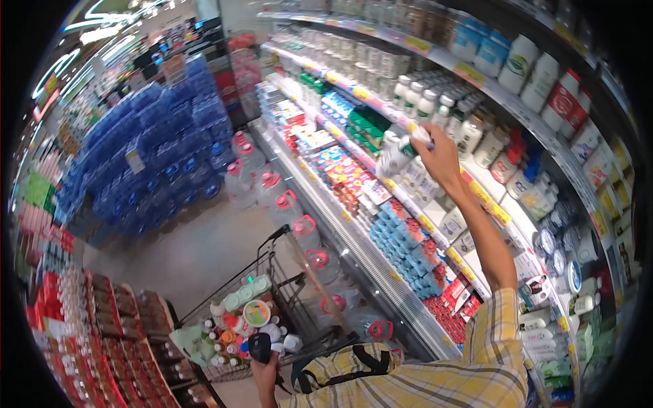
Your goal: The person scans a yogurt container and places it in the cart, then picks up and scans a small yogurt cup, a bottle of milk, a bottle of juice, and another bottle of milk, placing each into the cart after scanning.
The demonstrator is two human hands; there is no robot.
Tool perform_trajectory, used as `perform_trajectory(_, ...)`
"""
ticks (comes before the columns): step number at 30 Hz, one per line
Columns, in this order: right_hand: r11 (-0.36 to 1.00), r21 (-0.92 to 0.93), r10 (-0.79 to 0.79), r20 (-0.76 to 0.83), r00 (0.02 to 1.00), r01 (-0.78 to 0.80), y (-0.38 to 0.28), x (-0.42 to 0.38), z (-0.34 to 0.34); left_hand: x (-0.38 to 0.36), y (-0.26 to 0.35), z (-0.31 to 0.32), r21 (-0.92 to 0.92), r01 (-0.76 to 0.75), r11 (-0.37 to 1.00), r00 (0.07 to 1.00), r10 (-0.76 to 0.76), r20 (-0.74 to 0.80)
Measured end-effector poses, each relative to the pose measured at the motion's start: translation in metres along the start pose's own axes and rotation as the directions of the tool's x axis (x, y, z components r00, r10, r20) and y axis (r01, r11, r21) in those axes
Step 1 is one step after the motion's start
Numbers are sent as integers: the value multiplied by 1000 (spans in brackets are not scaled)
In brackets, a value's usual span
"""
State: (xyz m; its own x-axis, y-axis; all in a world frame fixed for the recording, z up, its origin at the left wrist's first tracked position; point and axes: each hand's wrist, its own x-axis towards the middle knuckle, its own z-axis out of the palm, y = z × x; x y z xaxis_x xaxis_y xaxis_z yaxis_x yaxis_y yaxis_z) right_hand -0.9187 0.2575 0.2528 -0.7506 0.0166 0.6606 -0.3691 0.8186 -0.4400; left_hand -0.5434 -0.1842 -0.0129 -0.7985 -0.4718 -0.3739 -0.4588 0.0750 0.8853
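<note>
My right hand (441, 158) is stretched out to the refrigerated shelf and closed around the upper part of a white bottle (400, 156). That bottle tilts out over the shelf edge, and its label is blurred. More white bottles (425, 102) stand in rows just behind it. Low in the view, my left hand (266, 372) is closed at a black rounded object (260, 347) by the near end of the shopping cart (235, 275). What exactly this object is does not show. Bottles and tubs, including a round tub (257, 313), fill the cart's basket.
Stacked blue-wrapped water packs (153, 146) rise beyond the cart. Large water jugs with red handles (306, 231) line the foot of the fridge. Red-and-brown stacked bottle packs (102, 333) stand at the lower left. A strap bag (350, 367) hangs across my body.
</note>
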Motion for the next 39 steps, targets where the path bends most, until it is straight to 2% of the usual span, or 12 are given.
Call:
perform_trajectory(2, 965, 185, 150, 198, 969, -187, -34, -36, 13, 4, -2, -7, -8, -27, 1000, 1000, 27, -12)
perform_trajectory(3, 886, 425, 93, 229, 969, -185, -33, -59, 34, 14, -22, -12, 1, -89, 996, 996, 89, -20)
perform_trajectory(4, 772, 563, 121, 324, 938, -294, -44, -83, 50, 12, -10, -15, -40, -86, 995, 996, 86, 4)
perform_trajectory(6, 627, 654, 127, 451, 883, -424, -76, -130, 73, 11, 4, -23, -33, -20, 999, 999, 22, 34)
perform_trajectory(8, 385, 692, 73, 636, 768, -610, -107, -173, 94, 11, 9, -27, -225, -60, 973, 996, 72, 46)
perform_trajectory(13, 94, 549, -38, 836, 548, -831, -171, -268, 145, 8, 27, -43, -361, -70, 930, 984, 124, 128)
perform_trajectory(21, -47, 544, -201, 816, 542, -838, -233, -334, 172, 5, 5, -75, -505, 48, 862, 996, -2, 90)
perform_trajectory(24, -181, 498, -205, 824, 528, -848, -249, -340, 169, 5, 6, -84, -505, 11, 863, 998, 24, 63)
perform_trajectory(30, -148, 325, -85, 937, 339, -934, -255, -362, 171, 11, 16, -95, -521, -80, 850, 976, 174, 133)
perform_trajectory(33, -167, 125, 9, 992, 125, -978, -258, -362, 169, 13, 9, -96, -508, -126, 852, 957, 240, 164)
perform_trajectory(36, -237, 9, -30, 999, 17, -971, -258, -357, 165, 19, -1, -94, -469, -172, 866, 933, 297, 205)
perform_trajectory(39, -358, 28, -6, 999, 32, -933, -258, -361, 166, 19, -12, -92, -424, -218, 879, 911, 339, 235)
